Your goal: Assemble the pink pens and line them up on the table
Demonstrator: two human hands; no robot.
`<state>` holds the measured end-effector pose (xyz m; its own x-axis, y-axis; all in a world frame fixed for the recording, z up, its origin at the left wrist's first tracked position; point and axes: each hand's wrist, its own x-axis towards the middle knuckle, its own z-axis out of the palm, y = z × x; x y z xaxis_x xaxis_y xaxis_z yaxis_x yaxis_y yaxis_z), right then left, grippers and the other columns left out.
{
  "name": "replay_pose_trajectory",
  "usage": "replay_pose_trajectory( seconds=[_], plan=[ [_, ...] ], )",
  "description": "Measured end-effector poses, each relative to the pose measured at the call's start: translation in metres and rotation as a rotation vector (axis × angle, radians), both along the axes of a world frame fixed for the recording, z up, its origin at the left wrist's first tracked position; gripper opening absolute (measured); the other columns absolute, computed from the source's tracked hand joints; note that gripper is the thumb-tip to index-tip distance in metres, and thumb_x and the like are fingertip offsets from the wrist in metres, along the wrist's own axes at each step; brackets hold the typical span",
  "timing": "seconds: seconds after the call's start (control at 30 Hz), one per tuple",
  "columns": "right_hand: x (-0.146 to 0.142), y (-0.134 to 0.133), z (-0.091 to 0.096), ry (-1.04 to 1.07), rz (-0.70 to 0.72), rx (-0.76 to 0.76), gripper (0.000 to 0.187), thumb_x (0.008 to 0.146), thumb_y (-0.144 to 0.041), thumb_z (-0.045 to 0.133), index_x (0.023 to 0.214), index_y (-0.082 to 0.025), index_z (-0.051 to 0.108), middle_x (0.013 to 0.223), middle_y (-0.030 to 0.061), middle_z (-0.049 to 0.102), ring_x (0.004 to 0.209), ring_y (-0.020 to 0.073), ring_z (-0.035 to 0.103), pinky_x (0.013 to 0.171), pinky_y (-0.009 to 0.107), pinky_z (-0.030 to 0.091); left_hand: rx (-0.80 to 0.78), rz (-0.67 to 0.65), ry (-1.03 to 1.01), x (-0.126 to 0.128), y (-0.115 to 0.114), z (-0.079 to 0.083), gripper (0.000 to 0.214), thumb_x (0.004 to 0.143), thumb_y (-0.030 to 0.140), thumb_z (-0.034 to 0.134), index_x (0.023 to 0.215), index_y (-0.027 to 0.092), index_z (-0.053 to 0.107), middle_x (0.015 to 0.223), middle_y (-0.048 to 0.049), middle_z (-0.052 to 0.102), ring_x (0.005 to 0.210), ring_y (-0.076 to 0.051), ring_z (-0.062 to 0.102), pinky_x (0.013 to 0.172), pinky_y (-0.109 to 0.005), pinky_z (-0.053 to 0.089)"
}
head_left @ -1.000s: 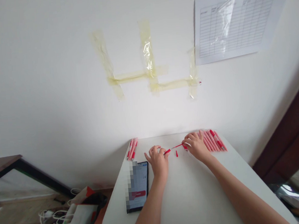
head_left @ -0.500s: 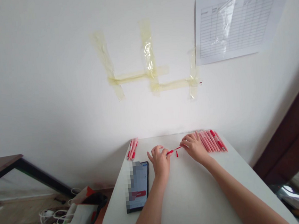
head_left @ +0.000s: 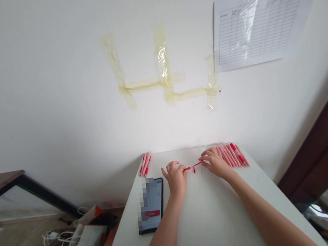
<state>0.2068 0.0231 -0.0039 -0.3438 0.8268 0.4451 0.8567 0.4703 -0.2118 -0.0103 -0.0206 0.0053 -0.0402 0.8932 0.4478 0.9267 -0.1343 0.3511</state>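
Observation:
My left hand (head_left: 176,177) is closed in a pinch on the red end of a disassembled pen (head_left: 186,169). A thin red refill (head_left: 196,163) extends from that part towards my right hand (head_left: 213,162), whose thumb and fingertips pinch its far end. Just below the refill, a small red cone-shaped pen tip (head_left: 194,169) lies loose on the white table (head_left: 212,214). To the right of my right hand is a row of several pink and red pens (head_left: 232,155), partly covered by that hand.
A few more pens (head_left: 145,164) lie at the table's back left corner. A phone (head_left: 152,206) with a lit screen rests beside my left forearm. The wall (head_left: 153,127) rises behind the table. On the floor at left are bags and white cables (head_left: 67,238).
My right hand has shifted slightly right, and more of the red refill shows between the hands. My left hand has stayed almost still.

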Motion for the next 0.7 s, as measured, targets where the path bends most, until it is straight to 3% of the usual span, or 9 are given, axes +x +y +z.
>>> replay_pose_trajectory(
  seconds=[0.33, 0.57, 0.7],
  plan=[
    [-0.004, 0.001, -0.001, -0.011, 0.008, 0.022, 0.019, 0.096, -0.02, 0.055, 0.096, -0.026, 0.073, 0.11, 0.0073, 0.068, 0.113, 0.0282, 0.054, 0.112, 0.068, 0.024, 0.019, -0.011, -0.026, -0.001, 0.0, -0.001, 0.005, 0.08, 0.029, 0.076, 0.085, 0.029, 0.076, 0.119, -0.0039, 0.063, 0.124, -0.027, 0.051, 0.118, -0.072, 0.021],
    [-0.014, -0.004, 0.004, 0.032, 0.053, 0.127, 0.017, 0.097, -0.023, 0.058, 0.097, -0.029, 0.073, 0.102, 0.0063, 0.069, 0.107, 0.0264, 0.057, 0.113, 0.063, 0.028, 0.034, -0.05, -0.045, 0.002, -0.002, 0.001, 0.004, 0.082, 0.03, 0.074, 0.085, 0.029, 0.076, 0.119, -0.004, 0.064, 0.124, -0.026, 0.051, 0.118, -0.071, 0.021],
    [-0.017, -0.005, 0.005, 0.069, 0.086, 0.132, 0.017, 0.097, -0.028, 0.059, 0.109, -0.031, 0.072, 0.106, 0.0063, 0.068, 0.108, 0.0259, 0.058, 0.109, 0.056, 0.036, 0.038, -0.049, -0.053, 0.002, -0.002, 0.001, 0.005, 0.084, 0.031, 0.072, 0.086, 0.029, 0.076, 0.118, -0.0041, 0.064, 0.124, -0.026, 0.051, 0.118, -0.071, 0.021]
  ],
)
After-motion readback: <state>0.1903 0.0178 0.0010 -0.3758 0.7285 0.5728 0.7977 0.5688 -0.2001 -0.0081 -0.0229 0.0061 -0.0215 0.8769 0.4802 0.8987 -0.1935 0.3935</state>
